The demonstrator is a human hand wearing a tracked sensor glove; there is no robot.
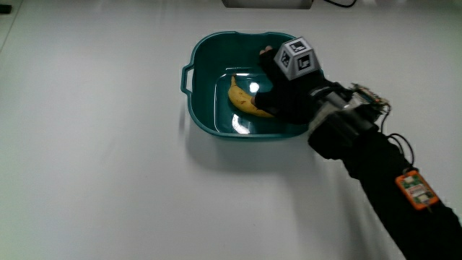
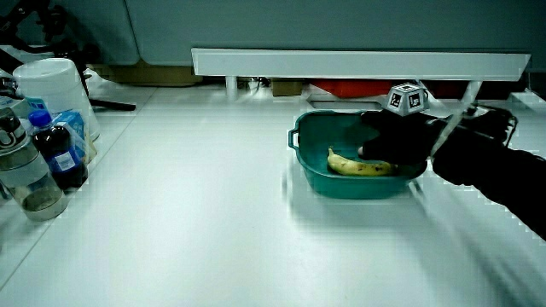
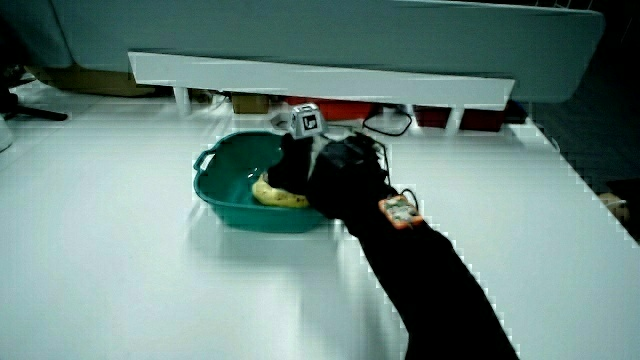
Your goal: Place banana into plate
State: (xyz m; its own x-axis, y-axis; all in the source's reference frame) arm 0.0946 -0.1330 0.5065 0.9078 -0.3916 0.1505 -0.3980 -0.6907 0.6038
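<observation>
1. A deep teal basin [image 1: 203, 65] of smooth, glossy plastic, with rounded corners and a small handle [image 1: 187, 78] on its rim, was seen on the white table [image 1: 94, 166].
2. A curved yellow banana [image 1: 244, 100] with some dark spots was lying on the flat bottom of the basin; it was also seen there in both side views [image 2: 358, 165] [image 3: 277, 195].
3. The hand [image 1: 285, 90], covered by a matt black glove, was placed inside the basin, over one end of the banana.
4. A small white cube [image 1: 298, 57] with black patterns was fixed on the back of the hand.
5. Whether the fingers were closed on the banana could not be told, as they were hidden under the glove's back.
6. An orange tag [image 1: 416, 189] was attached to the black sleeve of the forearm.
7. In a side view, a dark bottle [image 2: 58, 152] and a white tub [image 2: 53, 85] were standing at the table's edge, well apart from the basin.
</observation>
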